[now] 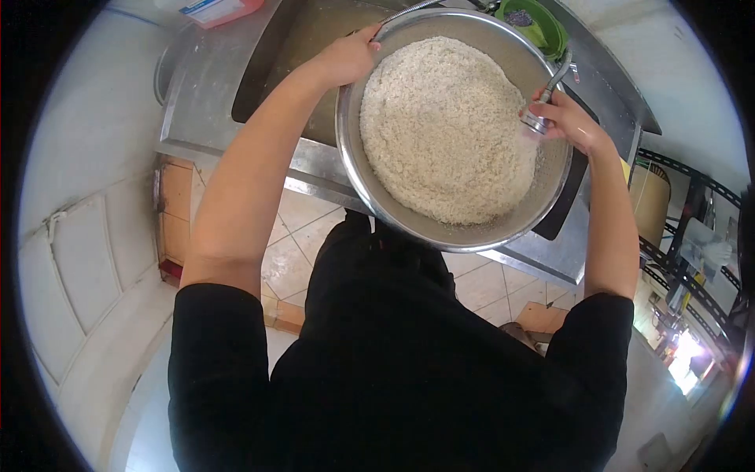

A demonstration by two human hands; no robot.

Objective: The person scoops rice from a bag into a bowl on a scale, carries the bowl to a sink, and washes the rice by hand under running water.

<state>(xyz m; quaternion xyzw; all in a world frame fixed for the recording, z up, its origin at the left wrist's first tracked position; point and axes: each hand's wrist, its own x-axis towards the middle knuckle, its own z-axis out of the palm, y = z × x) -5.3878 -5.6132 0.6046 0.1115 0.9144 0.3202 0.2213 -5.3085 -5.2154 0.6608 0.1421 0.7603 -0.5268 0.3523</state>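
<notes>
A large round metal bowl (pixel 351 157) rests over the sink's front edge, filled with pale grains (pixel 444 130) that look like rice. My left hand (pixel 350 60) grips the bowl's rim at its upper left, fingers closed round it. On the right side, over the grains, my right hand (pixel 565 119) is closed round a metal spray head (pixel 535 119) on a flexible hose (pixel 560 72). The spray head points down and left at the grains, with what looks like fine spray below it.
The metal sink (pixel 314 31) lies behind and left of the bowl. A green basket (pixel 550 31) stands at the back right, and a red-pink container (pixel 224 9) at the back left. Black metal shelving (pixel 683 169) stands at the right.
</notes>
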